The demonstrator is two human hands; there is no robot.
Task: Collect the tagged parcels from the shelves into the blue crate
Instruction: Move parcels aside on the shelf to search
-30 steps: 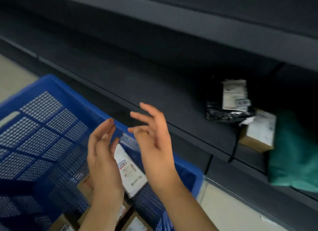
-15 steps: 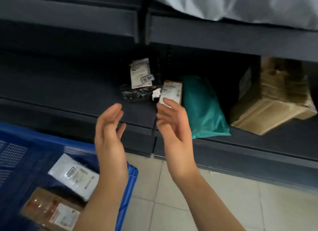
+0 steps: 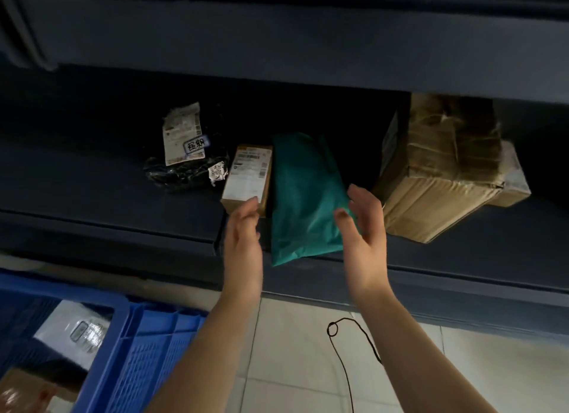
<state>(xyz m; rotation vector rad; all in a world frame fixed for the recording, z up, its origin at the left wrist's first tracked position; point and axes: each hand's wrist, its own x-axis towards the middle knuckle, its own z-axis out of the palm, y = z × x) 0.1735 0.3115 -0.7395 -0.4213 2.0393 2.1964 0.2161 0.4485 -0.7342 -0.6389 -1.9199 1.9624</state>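
Lying on the shelf (image 3: 107, 194) is a crinkled teal plastic parcel (image 3: 303, 197).

floor (image 3: 292, 366): pale tiles | black cord (image 3: 332, 329) (looped at one end) on tiles

Four parcels sit on the shelf (image 3: 92, 197): one teal mailer (image 3: 304, 190), one small box (image 3: 248, 175) just left of it, one black bag (image 3: 181, 175) farther left, one taped carton (image 3: 446, 172) to its right. One blue crate (image 3: 147, 351), below-left of the mailer, holds two more: one white packet (image 3: 74, 329), one brown packet (image 3: 27, 391).

shelf (image 3: 92, 190): black bag (image 3: 184, 174), small box (image 3: 248, 175), teal mailer (image 3: 303, 197), carton (image 3: 446, 172)
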